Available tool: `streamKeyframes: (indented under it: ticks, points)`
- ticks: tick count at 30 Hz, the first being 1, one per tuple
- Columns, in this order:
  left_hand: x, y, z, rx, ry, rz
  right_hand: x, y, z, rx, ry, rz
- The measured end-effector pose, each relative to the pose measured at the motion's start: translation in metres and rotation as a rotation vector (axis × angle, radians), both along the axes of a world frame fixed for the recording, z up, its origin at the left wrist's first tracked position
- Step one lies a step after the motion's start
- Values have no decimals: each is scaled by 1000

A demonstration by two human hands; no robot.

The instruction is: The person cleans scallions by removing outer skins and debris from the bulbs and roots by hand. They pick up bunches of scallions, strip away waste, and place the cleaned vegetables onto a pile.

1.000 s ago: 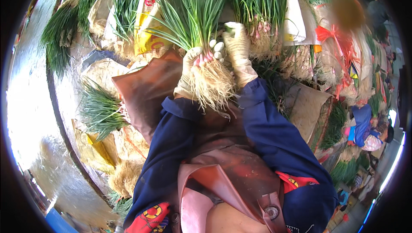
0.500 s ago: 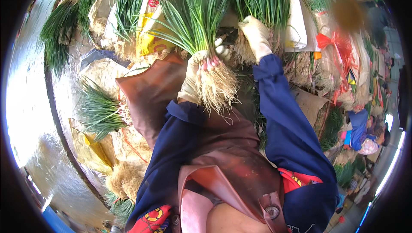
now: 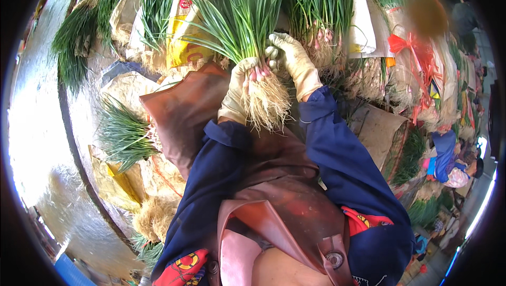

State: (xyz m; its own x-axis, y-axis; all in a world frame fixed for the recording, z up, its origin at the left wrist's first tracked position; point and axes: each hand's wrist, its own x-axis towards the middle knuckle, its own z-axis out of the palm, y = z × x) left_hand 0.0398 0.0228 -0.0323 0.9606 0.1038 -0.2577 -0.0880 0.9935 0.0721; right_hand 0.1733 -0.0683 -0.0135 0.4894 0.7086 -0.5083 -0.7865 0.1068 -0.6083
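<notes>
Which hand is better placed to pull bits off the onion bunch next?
Probably the right hand: it touches the green onion bunch at the stems with fingers free. The left hand is wrapped around the bunch, holding it up.

Gloved left hand (image 3: pixel 238 93) is clamped around a bunch of green spring onions with pale stringy roots (image 3: pixel 252 49), gloved right hand (image 3: pixel 293 60) touching it too, brown leather apron (image 3: pixel 274 201) below.

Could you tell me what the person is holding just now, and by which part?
The left hand grips a bunch of green onions just above its roots; the right hand touches its side.
</notes>
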Motion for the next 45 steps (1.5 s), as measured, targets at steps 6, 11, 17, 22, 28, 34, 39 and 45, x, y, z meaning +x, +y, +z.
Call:
streamKeyframes:
  ticks: [6, 11, 17, 22, 28, 34, 39, 45]
  points:
    - [-10, -2, 15, 34, -172, 129, 35, -19, -12, -783, -1132, -4]
    - [-6, -3, 14, -90, -203, 141, 46, -4, -29, -1348, -1608, 411]
    - [-6, -1, 8, -110, -219, 170, 63, -18, -20, -1044, -1091, 358]
    - [-10, 3, -1, -14, -121, 118, 90, -44, -19, -463, -590, 21]
    - [-9, 2, 3, -39, -158, 140, 62, 4, -11, -1400, -1334, 483]
    - [-7, 4, -12, -17, -209, 105, 84, 24, -19, -1529, -1196, 673]
    - [-17, 12, -14, 2, -154, 111, 77, -3, 40, -686, -587, 533]
    - [-5, -5, 11, -2, -94, 143, 87, -42, -9, -183, -428, 253]
